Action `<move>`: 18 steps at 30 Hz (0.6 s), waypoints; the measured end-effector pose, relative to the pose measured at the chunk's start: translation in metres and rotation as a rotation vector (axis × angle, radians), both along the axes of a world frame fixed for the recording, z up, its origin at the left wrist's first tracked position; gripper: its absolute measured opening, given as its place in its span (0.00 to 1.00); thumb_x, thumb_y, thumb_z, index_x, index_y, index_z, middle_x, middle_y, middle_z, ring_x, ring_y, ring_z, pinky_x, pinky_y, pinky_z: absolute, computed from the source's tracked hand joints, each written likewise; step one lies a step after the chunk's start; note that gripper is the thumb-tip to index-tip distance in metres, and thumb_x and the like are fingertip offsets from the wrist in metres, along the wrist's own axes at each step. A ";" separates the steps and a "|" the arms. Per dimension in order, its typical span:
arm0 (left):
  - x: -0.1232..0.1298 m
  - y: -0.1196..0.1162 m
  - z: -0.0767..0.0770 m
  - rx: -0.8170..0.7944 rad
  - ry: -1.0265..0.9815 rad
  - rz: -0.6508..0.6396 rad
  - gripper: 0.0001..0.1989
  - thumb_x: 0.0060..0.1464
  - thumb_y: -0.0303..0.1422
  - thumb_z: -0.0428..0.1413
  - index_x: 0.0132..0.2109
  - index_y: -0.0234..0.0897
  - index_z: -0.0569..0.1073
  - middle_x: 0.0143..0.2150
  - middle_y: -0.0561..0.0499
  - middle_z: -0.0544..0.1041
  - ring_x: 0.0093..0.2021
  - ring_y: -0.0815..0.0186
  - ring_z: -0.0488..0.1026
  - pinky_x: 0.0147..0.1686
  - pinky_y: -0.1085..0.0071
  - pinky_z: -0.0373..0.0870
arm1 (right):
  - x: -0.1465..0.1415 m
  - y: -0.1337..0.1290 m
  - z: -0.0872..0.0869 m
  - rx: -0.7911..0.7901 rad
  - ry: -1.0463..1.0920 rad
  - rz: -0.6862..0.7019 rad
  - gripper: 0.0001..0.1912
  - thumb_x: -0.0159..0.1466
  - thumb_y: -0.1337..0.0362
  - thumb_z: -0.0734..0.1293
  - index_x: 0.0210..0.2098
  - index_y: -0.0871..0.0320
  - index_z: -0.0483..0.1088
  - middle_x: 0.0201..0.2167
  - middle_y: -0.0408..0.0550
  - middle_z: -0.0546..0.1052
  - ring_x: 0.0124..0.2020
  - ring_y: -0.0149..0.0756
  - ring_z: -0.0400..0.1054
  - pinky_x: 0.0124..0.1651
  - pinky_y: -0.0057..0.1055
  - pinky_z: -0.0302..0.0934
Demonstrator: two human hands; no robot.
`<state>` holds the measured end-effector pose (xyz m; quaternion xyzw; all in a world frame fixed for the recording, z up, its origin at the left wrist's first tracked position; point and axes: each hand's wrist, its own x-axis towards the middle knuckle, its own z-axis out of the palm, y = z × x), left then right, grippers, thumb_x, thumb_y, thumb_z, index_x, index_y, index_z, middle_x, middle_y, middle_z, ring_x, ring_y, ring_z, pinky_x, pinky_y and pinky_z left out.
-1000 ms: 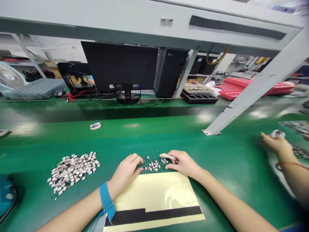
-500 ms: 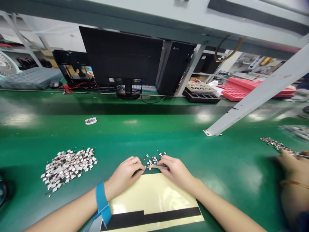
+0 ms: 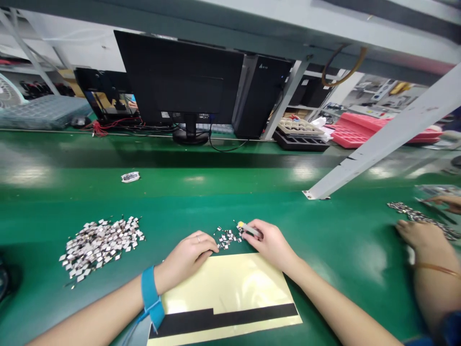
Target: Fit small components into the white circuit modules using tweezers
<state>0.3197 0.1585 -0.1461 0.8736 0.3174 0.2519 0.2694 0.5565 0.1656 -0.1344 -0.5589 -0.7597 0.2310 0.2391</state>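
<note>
My right hand (image 3: 268,240) is closed around a pale, pen-like tool (image 3: 252,229) with a yellow tip, held over the right side of a small cluster of parts (image 3: 226,238). At the cluster's left edge rests my left hand (image 3: 196,252), fingers pressed together; whether it pinches a small part is hidden. A ring is on one finger and a blue strap (image 3: 151,295) circles that wrist. Below both hands lies a pale yellow sheet (image 3: 230,283) with a black strip (image 3: 252,316) near its lower edge. A large pile of small whitish parts (image 3: 103,245) lies to the left.
A person's hands (image 3: 423,238) work by another parts pile (image 3: 410,211) at the right. A slanted white post (image 3: 378,144) meets the bench. Behind stand a monitor (image 3: 180,81), a black computer case (image 3: 264,96), stacked trays (image 3: 300,134) and red trays (image 3: 349,132). A small white item (image 3: 130,177) lies mid-bench.
My right hand has moved slightly up and right, lifting the tool's yellow tip from the cluster's lower middle to its upper right. The other person's hands have shifted, and a second one now shows.
</note>
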 end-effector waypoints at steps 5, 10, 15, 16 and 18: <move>-0.001 -0.002 0.000 0.026 0.024 0.061 0.09 0.54 0.23 0.49 0.41 0.36 0.68 0.40 0.50 0.71 0.42 0.66 0.66 0.42 0.70 0.65 | 0.021 0.008 0.001 -0.114 -0.025 -0.041 0.22 0.53 0.59 0.69 0.45 0.59 0.62 0.22 0.39 0.65 0.22 0.31 0.61 0.23 0.24 0.51; -0.002 -0.003 0.002 0.054 0.125 0.192 0.11 0.51 0.26 0.52 0.43 0.36 0.66 0.41 0.48 0.70 0.42 0.62 0.66 0.44 0.62 0.64 | 0.018 0.013 0.000 -0.192 -0.038 0.031 0.30 0.47 0.65 0.74 0.48 0.60 0.64 0.38 0.48 0.71 0.37 0.39 0.66 0.38 0.28 0.60; 0.000 -0.001 0.000 0.153 0.164 0.117 0.13 0.56 0.25 0.45 0.48 0.36 0.65 0.49 0.46 0.67 0.47 0.61 0.63 0.46 0.62 0.64 | 0.001 0.013 0.003 -0.163 -0.018 0.092 0.19 0.50 0.68 0.72 0.42 0.58 0.69 0.36 0.46 0.72 0.36 0.37 0.66 0.38 0.28 0.59; 0.000 0.000 -0.001 0.172 0.177 0.100 0.14 0.56 0.25 0.44 0.49 0.36 0.64 0.50 0.46 0.67 0.48 0.61 0.63 0.46 0.62 0.64 | -0.001 0.013 0.004 -0.157 -0.013 0.103 0.17 0.51 0.68 0.72 0.41 0.58 0.70 0.34 0.45 0.72 0.34 0.36 0.66 0.36 0.27 0.58; 0.000 0.001 -0.003 0.193 0.219 0.063 0.17 0.56 0.22 0.42 0.52 0.36 0.63 0.53 0.47 0.66 0.49 0.60 0.62 0.46 0.60 0.64 | -0.004 0.012 0.005 -0.145 -0.004 0.117 0.17 0.51 0.68 0.72 0.41 0.58 0.70 0.32 0.44 0.72 0.32 0.35 0.65 0.34 0.26 0.57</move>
